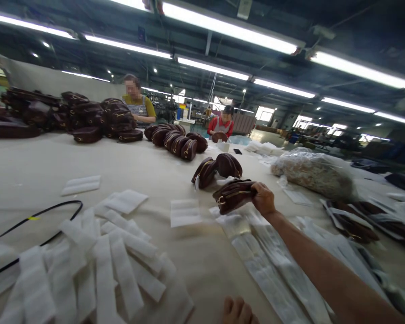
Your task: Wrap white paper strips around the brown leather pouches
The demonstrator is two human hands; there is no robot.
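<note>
My right hand (263, 199) grips the right end of a dark brown leather pouch bag (233, 196), with thumb and fingers closed on it. The bag has a gold zip and a metal ring, and is held low over the table. Just behind it, two more brown bags (228, 165) stand close together. At the bottom edge my left hand (238, 311) shows only its curled fingers; whatever they may hold is hidden. Long strips of clear plastic wrap (256, 252) lie below the held bag. To its left is a flat white foam sheet (185, 213).
White foam strips (111, 265) spread over the left front, beside a black cord (64, 203). Brown bags (87, 114) are piled at the back left, with a row of bags (175, 140) nearer. A plastic-wrapped bundle (317, 173) sits right. Two people work across the table.
</note>
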